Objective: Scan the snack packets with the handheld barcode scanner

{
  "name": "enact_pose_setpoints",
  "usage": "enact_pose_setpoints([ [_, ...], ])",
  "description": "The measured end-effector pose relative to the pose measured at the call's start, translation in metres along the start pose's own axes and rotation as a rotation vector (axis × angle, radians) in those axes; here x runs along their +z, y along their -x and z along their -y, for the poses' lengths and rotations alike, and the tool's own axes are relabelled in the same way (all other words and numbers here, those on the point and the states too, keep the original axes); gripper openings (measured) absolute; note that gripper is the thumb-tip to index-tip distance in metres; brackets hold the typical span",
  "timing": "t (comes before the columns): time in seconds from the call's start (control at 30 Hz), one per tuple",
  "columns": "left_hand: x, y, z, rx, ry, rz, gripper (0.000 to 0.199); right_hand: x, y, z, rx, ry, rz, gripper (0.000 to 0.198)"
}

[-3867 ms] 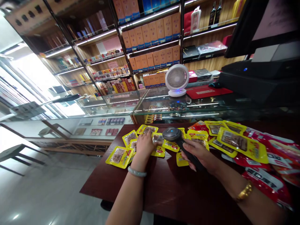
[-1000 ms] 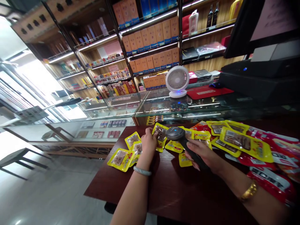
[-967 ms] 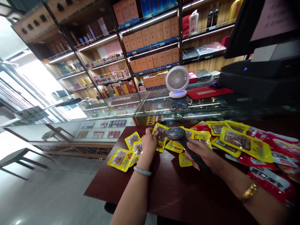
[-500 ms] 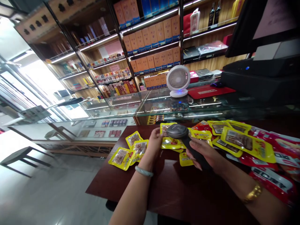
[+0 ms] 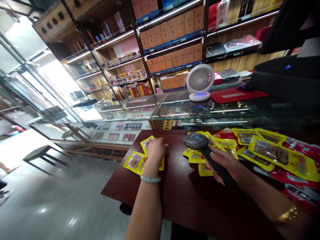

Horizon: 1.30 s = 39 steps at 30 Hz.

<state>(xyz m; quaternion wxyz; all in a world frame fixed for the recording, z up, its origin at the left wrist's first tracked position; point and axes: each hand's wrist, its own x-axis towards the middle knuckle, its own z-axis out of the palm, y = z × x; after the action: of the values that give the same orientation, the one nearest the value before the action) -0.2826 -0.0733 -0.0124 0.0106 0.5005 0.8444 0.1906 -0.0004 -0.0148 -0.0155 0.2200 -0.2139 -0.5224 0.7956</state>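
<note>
My left hand point(image 5: 155, 151), with a pale bangle at its wrist, is over a small group of yellow snack packets point(image 5: 135, 161) at the table's left end. Its fingers are loosely bent and a little apart, with nothing visible at their tips; the palm side is hidden. My right hand point(image 5: 226, 163) is closed around the handle of a black barcode scanner point(image 5: 196, 140), whose head points left. Beneath and behind the scanner lies a heap of yellow packets point(image 5: 197, 156), partly covered by the scanner and hand.
More yellow packets point(image 5: 270, 151) overlap red packages point(image 5: 303, 195) on the right of the dark red table point(image 5: 180, 193). Beyond it stand a glass counter point(image 5: 160, 113), a white fan point(image 5: 200, 81) and a red mat point(image 5: 238, 96). A stool point(image 5: 37, 152) is on the floor at left.
My left hand has moved left, from the packets by the scanner head to the left group. A packet has gone from beside the scanner head. My right hand still holds the scanner; the view has shifted.
</note>
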Motion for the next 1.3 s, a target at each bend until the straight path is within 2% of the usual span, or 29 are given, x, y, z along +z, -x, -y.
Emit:
enact_pose_setpoints([
  [0.07, -0.012, -0.001, 0.020, -0.153, -0.176, 0.005, 0.035, 0.000, 0.000, -0.001, 0.003, 0.003, -0.003, 0.035],
  [0.17, -0.022, 0.001, 0.036, -0.242, -0.218, 0.027, 0.042, -0.002, 0.000, -0.002, 0.007, 0.010, 0.016, 0.034],
  [0.3, -0.023, 0.005, 0.039, -0.266, -0.174, 0.039, 0.038, -0.003, -0.001, -0.003, 0.016, 0.028, 0.017, 0.035],
  [0.47, -0.013, 0.001, 0.035, -0.246, -0.036, 0.067, 0.041, -0.002, -0.002, -0.003, 0.022, 0.046, 0.007, 0.040],
  [0.63, -0.003, -0.009, 0.035, -0.233, 0.131, 0.135, 0.030, -0.005, -0.005, -0.009, 0.016, 0.032, 0.024, 0.038],
  [0.77, 0.002, -0.012, 0.027, -0.192, 0.275, 0.056, 0.030, -0.004, -0.004, -0.010, 0.026, 0.045, 0.038, 0.039],
  [0.97, 0.009, -0.007, -0.002, -0.114, 0.411, -0.070, 0.031, 0.003, 0.001, 0.000, 0.061, 0.104, 0.073, 0.049],
  [1.13, 0.011, -0.001, -0.018, -0.065, 0.482, -0.071, 0.014, 0.003, 0.003, 0.001, 0.087, 0.126, 0.083, 0.046],
  [1.23, 0.007, 0.001, -0.021, -0.078, 0.463, -0.072, 0.022, 0.002, 0.003, 0.001, 0.085, 0.123, 0.082, 0.045],
  [1.3, 0.002, 0.003, -0.023, -0.107, 0.357, -0.118, 0.031, 0.002, 0.003, 0.001, 0.080, 0.107, 0.089, 0.046],
])
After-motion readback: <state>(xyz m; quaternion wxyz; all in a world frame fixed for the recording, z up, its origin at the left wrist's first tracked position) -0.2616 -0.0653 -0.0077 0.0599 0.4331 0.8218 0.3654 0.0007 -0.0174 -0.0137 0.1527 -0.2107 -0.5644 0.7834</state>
